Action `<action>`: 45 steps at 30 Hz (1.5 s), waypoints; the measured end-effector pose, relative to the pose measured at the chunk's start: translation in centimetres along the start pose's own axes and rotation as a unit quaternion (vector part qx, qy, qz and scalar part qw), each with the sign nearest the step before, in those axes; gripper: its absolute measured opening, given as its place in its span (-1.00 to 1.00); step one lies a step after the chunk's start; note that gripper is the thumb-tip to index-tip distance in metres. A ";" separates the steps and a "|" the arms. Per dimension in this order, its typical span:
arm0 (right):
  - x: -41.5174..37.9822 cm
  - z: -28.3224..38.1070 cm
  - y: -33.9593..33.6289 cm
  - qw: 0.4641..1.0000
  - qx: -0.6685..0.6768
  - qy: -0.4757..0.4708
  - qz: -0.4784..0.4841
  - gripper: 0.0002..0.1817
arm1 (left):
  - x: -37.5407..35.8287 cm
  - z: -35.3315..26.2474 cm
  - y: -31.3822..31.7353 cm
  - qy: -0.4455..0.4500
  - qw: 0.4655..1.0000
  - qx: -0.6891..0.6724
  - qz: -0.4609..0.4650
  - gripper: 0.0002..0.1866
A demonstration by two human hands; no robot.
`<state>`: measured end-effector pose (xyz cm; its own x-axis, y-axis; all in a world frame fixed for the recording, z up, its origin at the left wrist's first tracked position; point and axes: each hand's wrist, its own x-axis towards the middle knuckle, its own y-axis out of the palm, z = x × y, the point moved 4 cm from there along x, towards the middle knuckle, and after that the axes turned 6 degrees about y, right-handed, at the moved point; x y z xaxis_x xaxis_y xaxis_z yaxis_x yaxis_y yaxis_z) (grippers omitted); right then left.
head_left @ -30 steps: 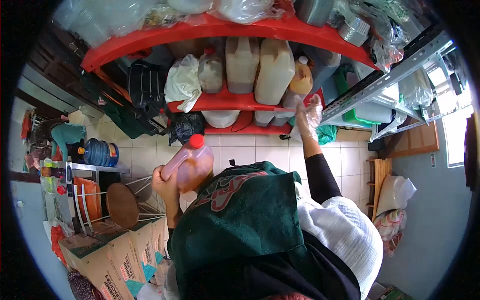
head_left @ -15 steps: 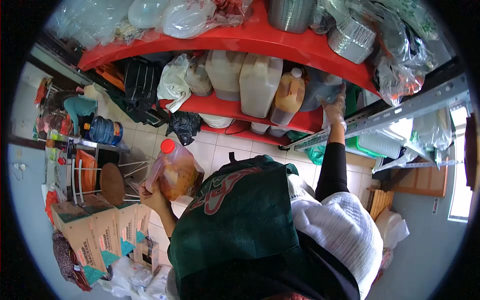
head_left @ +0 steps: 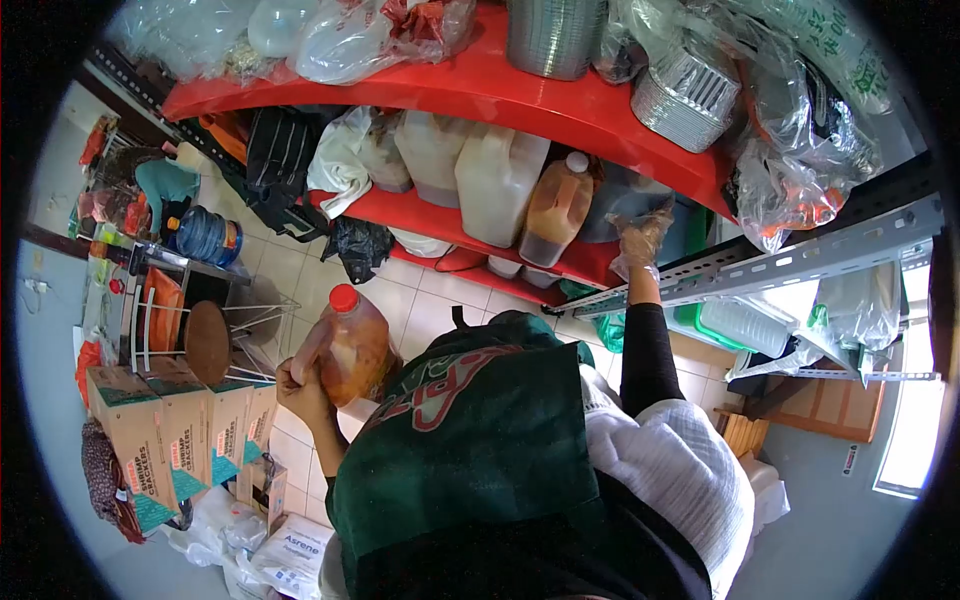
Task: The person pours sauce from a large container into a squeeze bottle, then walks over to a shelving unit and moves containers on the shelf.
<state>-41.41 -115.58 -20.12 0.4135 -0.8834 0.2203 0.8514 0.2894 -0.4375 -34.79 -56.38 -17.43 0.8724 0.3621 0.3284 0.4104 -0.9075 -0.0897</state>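
Observation:
My left hand (head_left: 306, 388) is closed round the handle of a clear plastic jug (head_left: 352, 350) with a red cap. Orange-brown contents show inside the jug, which stays upright beside my green apron (head_left: 470, 430). At the right end of the red middle shelf, my right hand (head_left: 643, 238) wears a clear plastic glove. Its fingers are spread against a dark grey container (head_left: 606, 210), partly hidden by the upper shelf. Left of that container stands a white-capped jug (head_left: 557, 210) of brown liquid. Large pale jugs (head_left: 497, 185) are lined up farther left.
Foil trays (head_left: 685, 95) and plastic bags (head_left: 345, 40) sit on the red upper shelf (head_left: 450, 85). A perforated metal upright (head_left: 800, 260) stands right of my arm. Shrimp cracker cartons (head_left: 130, 430) and a brown stool (head_left: 207, 342) are at left. A person (head_left: 165, 190) is farther back.
The view has shifted, so the shelves appear farther left and slightly lower. My right hand stays at the dark container, its fingers bent lower. My left hand still holds the red-capped jug.

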 end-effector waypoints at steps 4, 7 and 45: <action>-1.0 3.3 -0.5 0.993 0.110 0.014 0.048 0.22 | -0.2 -1.5 0.6 0.005 1.000 0.009 0.013 -0.80; -0.1 1.4 0.3 0.998 0.065 -0.001 0.023 0.19 | -0.4 -2.0 0.9 0.010 1.000 0.011 0.012 -0.80; -12.6 2.3 2.4 0.944 0.234 0.208 -0.105 -0.68 | 2.4 -9.7 16.2 -0.136 0.902 -0.162 0.376 -0.73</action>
<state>-43.83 -102.91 -21.94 0.1406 -0.9795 -0.1444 0.9900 0.1373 0.0325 -28.61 -72.27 -8.99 0.9225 -0.3838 0.0422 -0.3861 -0.9167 0.1031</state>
